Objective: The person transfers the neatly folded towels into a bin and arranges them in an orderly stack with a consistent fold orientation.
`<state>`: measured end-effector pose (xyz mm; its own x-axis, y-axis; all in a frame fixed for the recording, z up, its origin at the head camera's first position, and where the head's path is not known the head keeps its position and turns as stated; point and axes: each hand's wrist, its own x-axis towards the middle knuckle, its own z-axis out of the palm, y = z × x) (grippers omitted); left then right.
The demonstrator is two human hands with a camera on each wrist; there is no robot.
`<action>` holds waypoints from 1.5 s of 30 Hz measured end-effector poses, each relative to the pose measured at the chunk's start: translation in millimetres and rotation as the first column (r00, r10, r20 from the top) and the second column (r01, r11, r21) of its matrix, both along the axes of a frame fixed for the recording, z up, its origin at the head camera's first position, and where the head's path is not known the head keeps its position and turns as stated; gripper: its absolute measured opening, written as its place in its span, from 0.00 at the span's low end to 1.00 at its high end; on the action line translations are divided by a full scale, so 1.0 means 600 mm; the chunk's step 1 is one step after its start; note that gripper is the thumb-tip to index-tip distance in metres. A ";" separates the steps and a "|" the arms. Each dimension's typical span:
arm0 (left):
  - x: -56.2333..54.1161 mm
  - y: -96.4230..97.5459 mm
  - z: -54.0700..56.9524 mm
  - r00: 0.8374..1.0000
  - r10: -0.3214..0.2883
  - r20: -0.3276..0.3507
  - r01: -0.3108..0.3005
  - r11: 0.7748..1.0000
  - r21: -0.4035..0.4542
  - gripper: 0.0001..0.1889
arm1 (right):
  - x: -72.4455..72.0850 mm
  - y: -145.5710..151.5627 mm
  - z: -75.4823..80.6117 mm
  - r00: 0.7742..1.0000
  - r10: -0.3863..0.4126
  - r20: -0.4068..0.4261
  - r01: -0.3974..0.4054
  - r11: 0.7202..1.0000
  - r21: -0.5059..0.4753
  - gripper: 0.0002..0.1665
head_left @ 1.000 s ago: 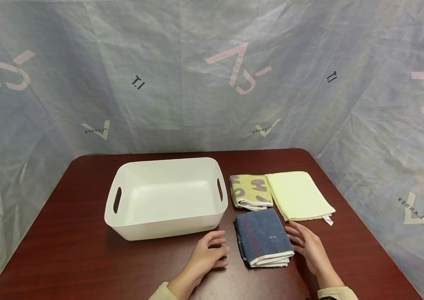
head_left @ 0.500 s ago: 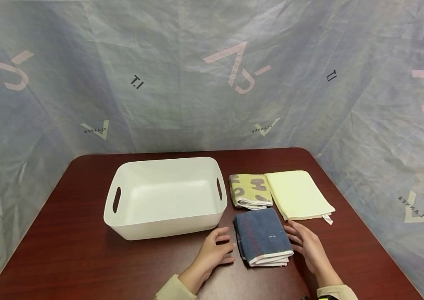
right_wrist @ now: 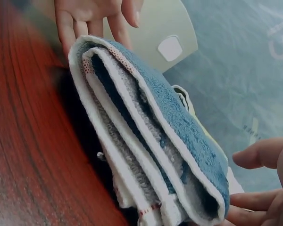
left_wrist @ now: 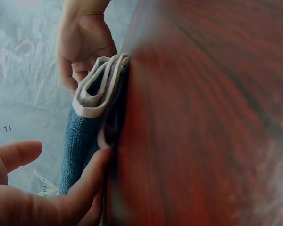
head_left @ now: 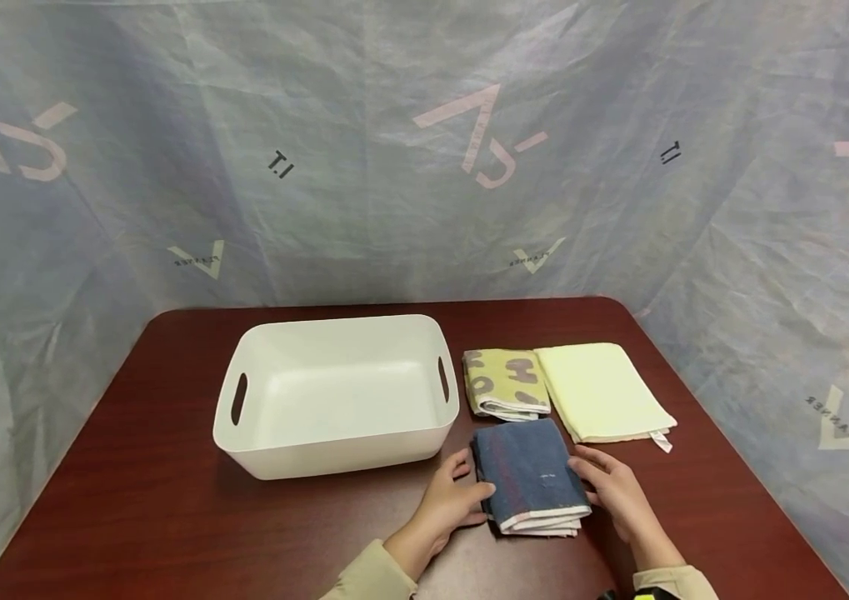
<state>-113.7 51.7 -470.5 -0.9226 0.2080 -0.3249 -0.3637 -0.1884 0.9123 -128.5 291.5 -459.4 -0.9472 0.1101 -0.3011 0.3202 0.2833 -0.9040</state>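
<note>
A folded dark blue towel with white edging lies on the table between my two hands, its layered edges facing me in the right wrist view. My left hand is at its left side; in the left wrist view the fingertips reach the towel's lower side and the thumb stands apart. On the other side, my right hand has its fingers against the right edge, with the thumb held off the cloth in the right wrist view. Neither hand grips it.
A white bin with handle cutouts stands left of the towels. Behind the blue towel lie a folded yellow towel with grey letters and a pale yellow towel with a tag. Printed grey sheeting surrounds the brown table.
My left hand has moved right, from beside the bin's front corner up to the blue towel's left side. My right hand has shifted slightly closer to the towel. The towels and bin stay in place.
</note>
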 end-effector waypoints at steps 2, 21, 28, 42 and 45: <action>-0.002 0.003 0.000 1.000 -0.006 0.002 0.006 1.000 -0.001 0.39 | -0.001 -0.002 0.002 1.000 0.011 -0.008 -0.010 1.000 0.024 0.35; -0.012 0.017 -0.012 0.995 0.005 -0.095 -0.015 0.995 -0.103 0.31 | -0.002 -0.011 -0.006 1.000 -0.009 -0.022 0.012 0.989 0.149 0.31; -0.013 0.012 -0.013 0.997 0.006 -0.077 -0.012 0.997 -0.082 0.31 | -0.002 -0.012 -0.003 0.999 -0.034 -0.011 0.035 0.995 0.090 0.33; -0.010 0.009 -0.008 0.997 -0.006 -0.073 0.002 0.999 -0.048 0.31 | 0.003 -0.014 0.009 0.997 -0.080 -0.004 0.080 0.997 0.021 0.32; -0.010 0.007 -0.006 0.997 0.000 -0.083 -0.004 0.999 -0.050 0.30 | 0.001 -0.015 0.012 0.997 -0.080 -0.004 0.081 0.997 0.014 0.32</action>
